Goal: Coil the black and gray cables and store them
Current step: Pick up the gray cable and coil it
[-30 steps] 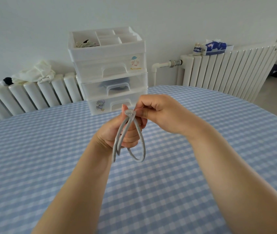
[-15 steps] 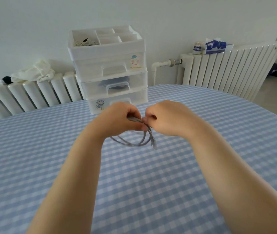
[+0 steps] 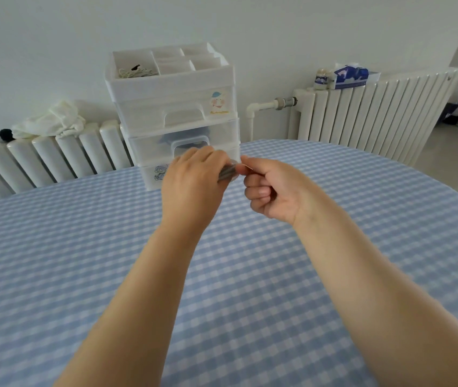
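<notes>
My left hand (image 3: 194, 182) is closed around the coiled gray cable (image 3: 227, 172); only a short bundle of its strands shows at my fingertips, and the rest is hidden behind the hand. My right hand (image 3: 271, 191) pinches the same bundle from the right, thumb and forefinger on it, other fingers curled. Both hands are raised above the table, just in front of the white drawer unit (image 3: 174, 88). Its open top tray holds a pale coiled cord with a black piece (image 3: 135, 71) in the left compartment. No black cable is clearly in view elsewhere.
The drawer unit stands at the far edge of the blue checked table (image 3: 110, 275). Radiators (image 3: 376, 113) run behind, one carrying a white cloth (image 3: 52, 121), the other a tissue pack (image 3: 352, 75) and a small jar.
The hanging gray loops have been gathered into my left hand and are now mostly hidden. Both hands have moved up and away, closer to the drawer unit.
</notes>
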The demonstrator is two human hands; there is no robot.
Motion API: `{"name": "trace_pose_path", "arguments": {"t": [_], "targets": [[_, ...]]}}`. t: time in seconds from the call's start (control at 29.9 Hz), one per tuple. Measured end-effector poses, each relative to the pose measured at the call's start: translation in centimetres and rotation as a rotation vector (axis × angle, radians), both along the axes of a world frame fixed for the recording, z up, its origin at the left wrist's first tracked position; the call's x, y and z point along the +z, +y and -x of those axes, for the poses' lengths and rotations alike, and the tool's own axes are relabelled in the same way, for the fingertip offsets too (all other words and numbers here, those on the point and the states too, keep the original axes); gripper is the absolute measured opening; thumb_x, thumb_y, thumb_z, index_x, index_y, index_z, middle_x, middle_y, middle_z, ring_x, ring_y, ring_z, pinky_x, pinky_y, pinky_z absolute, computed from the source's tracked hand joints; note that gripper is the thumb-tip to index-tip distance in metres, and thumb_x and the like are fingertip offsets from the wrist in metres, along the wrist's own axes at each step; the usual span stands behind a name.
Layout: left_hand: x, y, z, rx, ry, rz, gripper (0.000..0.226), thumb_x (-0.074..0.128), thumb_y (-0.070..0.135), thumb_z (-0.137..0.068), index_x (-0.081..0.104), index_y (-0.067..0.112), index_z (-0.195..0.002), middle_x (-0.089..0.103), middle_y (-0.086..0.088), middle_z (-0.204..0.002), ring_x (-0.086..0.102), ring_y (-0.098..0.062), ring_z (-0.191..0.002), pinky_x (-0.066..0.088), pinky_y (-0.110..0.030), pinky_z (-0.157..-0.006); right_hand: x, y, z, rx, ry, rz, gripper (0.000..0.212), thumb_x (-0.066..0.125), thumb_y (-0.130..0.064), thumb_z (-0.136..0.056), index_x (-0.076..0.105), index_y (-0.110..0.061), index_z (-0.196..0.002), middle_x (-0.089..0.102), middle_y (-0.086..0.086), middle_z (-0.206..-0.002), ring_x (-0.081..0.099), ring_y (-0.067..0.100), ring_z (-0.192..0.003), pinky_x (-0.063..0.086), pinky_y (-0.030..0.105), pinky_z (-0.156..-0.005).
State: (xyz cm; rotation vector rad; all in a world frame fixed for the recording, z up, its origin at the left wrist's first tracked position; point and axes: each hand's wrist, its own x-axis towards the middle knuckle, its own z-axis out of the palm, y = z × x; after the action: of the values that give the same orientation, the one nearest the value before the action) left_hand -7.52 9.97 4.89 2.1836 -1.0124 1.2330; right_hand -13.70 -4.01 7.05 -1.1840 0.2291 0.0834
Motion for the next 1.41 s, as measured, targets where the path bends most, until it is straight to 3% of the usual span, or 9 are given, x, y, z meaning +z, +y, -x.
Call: {"name": "trace_pose_path", "arguments": {"t": [0.1, 0.17, 0.3, 0.5, 0.64, 0.87, 1.0, 1.2, 1.41], "targets": [[1.3, 0.9, 0.3, -0.115, 0.450, 0.064, 0.030, 0.069, 0.043, -0.082, 0.064, 0.016, -0.071, 0.058, 0.006, -0.064, 0.050, -0.012, -0.060, 0.040, -0.030, -0.054, -0.1, -0.7, 0.2, 0.048, -0.179, 0.353, 0.038, 0.043, -0.033, -0.102, 0.069, -0.010, -0.086, 0.041, -0.005, -0.049, 0.041, 0.008, -0.046, 0.031, 0.019, -0.046], [2.0, 1.5, 0.3, -0.216, 0.726, 0.114, 0.026, 0.076, 0.043, -0.075, 0.066, 0.019, -0.072, 0.060, 0.008, -0.061, 0.049, -0.005, -0.054, 0.040, -0.021, -0.053, 0.2, -1.3, 0.6, 0.046, -0.298, 0.679, 0.029, 0.046, -0.026, -0.101, 0.070, -0.014, -0.089, 0.053, -0.004, -0.057, 0.051, 0.008, -0.052, 0.040, 0.021, -0.051], [2.6, 2.4, -0.1, -0.301, 1.040, 0.058, 0.021, 0.085, 0.028, -0.066, 0.069, 0.016, -0.072, 0.064, 0.003, -0.063, 0.055, -0.006, -0.061, 0.046, -0.025, -0.065, 0.8, -1.8, 1.1, 0.044, -0.389, 1.073, 0.008, 0.064, -0.028, -0.090, 0.061, -0.023, -0.096, 0.067, -0.006, -0.069, 0.063, 0.005, -0.059, 0.047, 0.021, -0.059], [2.7, 2.2, 0.7, -0.357, 1.121, -0.073, 0.036, 0.081, 0.045, -0.055, 0.072, 0.017, -0.075, 0.071, -0.009, -0.076, 0.059, -0.018, -0.069, 0.054, -0.044, -0.077, 1.0, -1.2, 1.5, 0.025, -0.428, 1.331, 0.014, 0.063, -0.039, -0.089, 0.065, -0.030, -0.078, 0.065, -0.008, -0.070, 0.060, 0.005, -0.061, 0.050, 0.029, -0.065], [2.8, 1.7, 1.0, -0.191, 0.963, -0.173, 0.027, 0.084, 0.041, -0.064, 0.067, 0.020, -0.071, 0.064, 0.004, -0.064, 0.053, -0.009, -0.060, 0.049, -0.035, -0.066, 1.0, -0.5, 1.7, -0.048, -0.427, 1.643, 0.023, 0.054, -0.042, -0.093, 0.055, -0.030, -0.073, 0.058, -0.008, -0.072, 0.053, 0.013, -0.069, 0.041, 0.031, -0.063], [2.4, 0.1, 2.9, 0.064, 0.452, -0.362, 0.024, 0.067, 0.046, -0.082, 0.055, 0.027, -0.074, 0.054, 0.008, -0.074, 0.054, -0.020, -0.075, 0.042, -0.032, -0.064, 0.1, -0.2, 1.0, -0.102, -0.211, 1.642, 0.031, 0.048, -0.034, -0.093, 0.054, -0.018, -0.067, 0.055, -0.002, -0.066, 0.050, 0.016, -0.062, 0.028, 0.029, -0.050], [1.7, -0.6, 3.0, 0.023, 0.255, -0.332, 0.021, 0.063, 0.038, -0.088, 0.063, 0.018, -0.082, 0.060, 0.003, -0.076, 0.057, -0.024, -0.073, 0.045, -0.036, -0.060, 0.5, -0.9, 0.8, -0.077, -0.069, 1.235, 0.036, 0.054, -0.023, -0.086, 0.046, -0.013, -0.053, 0.038, 0.006, -0.052, 0.033, 0.020, -0.048, 0.023, 0.028, -0.049], [2.4, -0.1, 2.4, -0.146, 0.686, 0.009, 0.023, 0.076, 0.045, -0.075, 0.069, 0.023, -0.077, 0.062, 0.005, -0.063, 0.051, -0.010, -0.058, 0.047, -0.034, -0.059, 2.5, -1.9, 2.1, -0.189, -0.204, 0.889, 0.039, 0.056, -0.043, -0.094, 0.072, -0.015, -0.071, 0.066, -0.005, -0.055, 0.054, 0.005, -0.049, 0.044, 0.016, -0.048], [2.8, 0.3, 2.5, -0.238, 0.742, 0.086, 0.014, 0.078, 0.038, -0.074, 0.070, 0.027, -0.076, 0.062, 0.009, -0.063, 0.052, -0.004, -0.058, 0.047, -0.029, -0.060, 2.4, -2.6, 2.3, -0.217, -0.282, 0.695, 0.021, 0.068, -0.038, -0.085, 0.076, -0.018, -0.086, 0.073, -0.006, -0.076, 0.058, 0.004, -0.064, 0.047, 0.021, -0.058]]}}
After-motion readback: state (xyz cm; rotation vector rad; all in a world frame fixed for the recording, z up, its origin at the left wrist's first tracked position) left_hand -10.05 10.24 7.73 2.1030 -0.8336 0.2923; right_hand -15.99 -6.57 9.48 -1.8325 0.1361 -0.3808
